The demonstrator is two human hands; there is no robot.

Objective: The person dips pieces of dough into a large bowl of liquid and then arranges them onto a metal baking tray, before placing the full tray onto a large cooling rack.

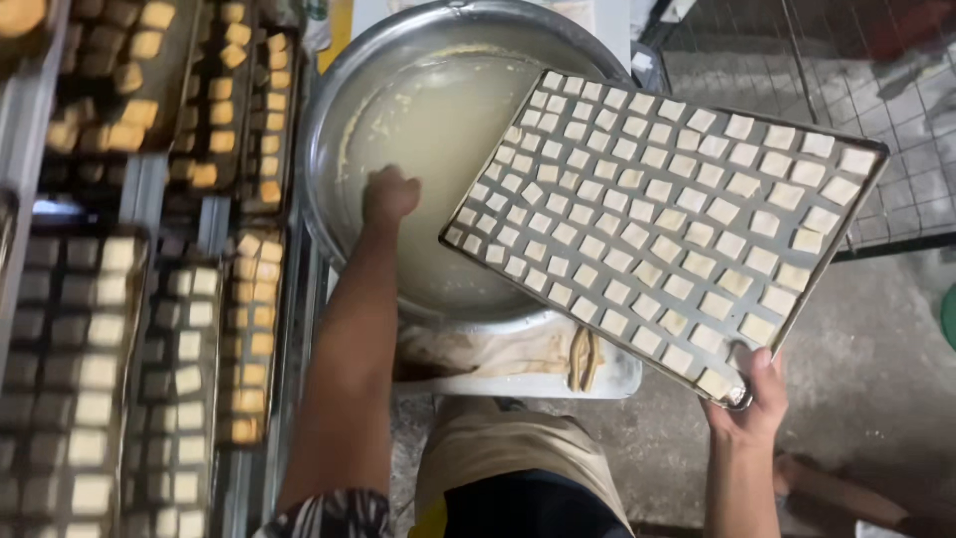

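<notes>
A big round metal basin point(329, 120) holds cloudy, pale liquid. My left hand point(388, 194) is over the liquid, fingers curled into a fist; whether it holds anything is hidden. My right hand point(754, 394) grips the near corner of a flat metal tray point(851, 224) that I hold tilted over the right side of the basin. The tray is covered with rows of several small pale square pieces point(652, 219).
On the left stands a metal rack point(214, 229) with several trays of square pieces, pale and golden brown. The basin rests on a white stand with a cloth point(518, 354). Grey concrete floor point(876, 329) and a wire grate point(896, 90) lie to the right.
</notes>
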